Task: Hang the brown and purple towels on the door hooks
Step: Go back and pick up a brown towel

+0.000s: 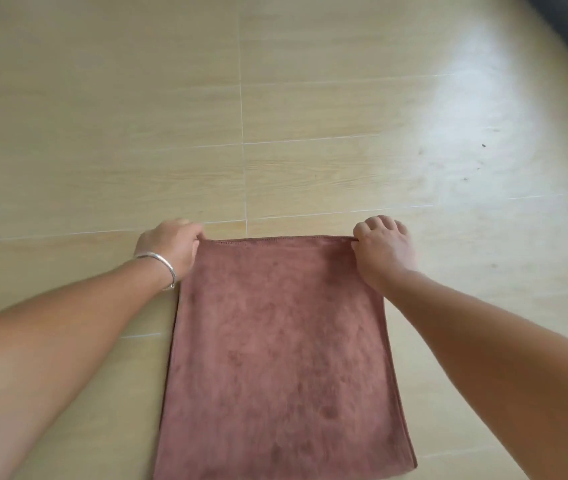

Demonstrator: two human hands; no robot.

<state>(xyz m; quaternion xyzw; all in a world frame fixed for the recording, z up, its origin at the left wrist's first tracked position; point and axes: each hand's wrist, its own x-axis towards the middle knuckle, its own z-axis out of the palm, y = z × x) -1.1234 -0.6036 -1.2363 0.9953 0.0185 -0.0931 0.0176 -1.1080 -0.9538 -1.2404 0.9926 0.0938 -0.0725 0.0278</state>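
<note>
Brown towel (pixel 282 358) hangs stretched above the floor (pixel 137 116); left hand (pixel 171 245) and right hand (pixel 382 251) each pinch a top corner.

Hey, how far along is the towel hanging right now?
Nothing looks hung yet. In hand: the left hand and right hand each pinch a top corner of the brown towel, held out flat above the wood-look floor. Left: hooking it, then the purple towel; neither door, hooks nor purple towel shows.

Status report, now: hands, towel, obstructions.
Left hand and right hand each pinch a top corner of the brown towel. Towel hangs spread above the floor. No hooks or purple towel in view.
</note>
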